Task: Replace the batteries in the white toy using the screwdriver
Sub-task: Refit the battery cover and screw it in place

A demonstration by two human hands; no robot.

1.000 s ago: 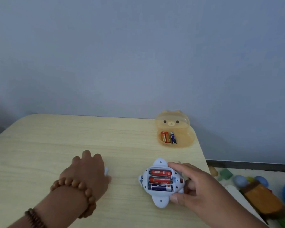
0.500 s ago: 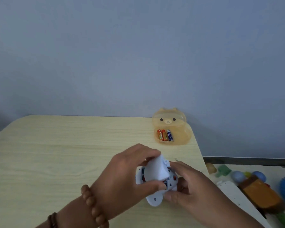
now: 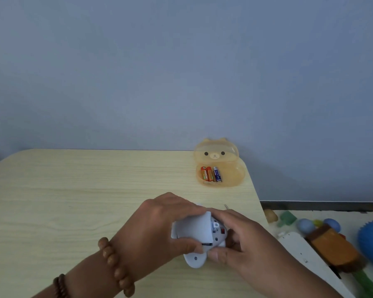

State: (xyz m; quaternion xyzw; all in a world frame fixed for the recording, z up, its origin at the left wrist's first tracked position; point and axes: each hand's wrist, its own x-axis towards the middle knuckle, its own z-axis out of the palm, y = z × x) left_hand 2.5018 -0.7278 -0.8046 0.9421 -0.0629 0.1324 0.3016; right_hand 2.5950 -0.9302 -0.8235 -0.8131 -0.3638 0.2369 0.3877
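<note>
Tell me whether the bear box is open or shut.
Open. The bear box's lid stands tilted back, and three batteries lie exposed in its base.

Matt white plastic toy [image 3: 196, 259], wood-grain table [image 3: 73, 190]

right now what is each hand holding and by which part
The left hand pinches the white battery cover by its near and far edges over the white toy. The right hand grips the toy's right side.
</note>
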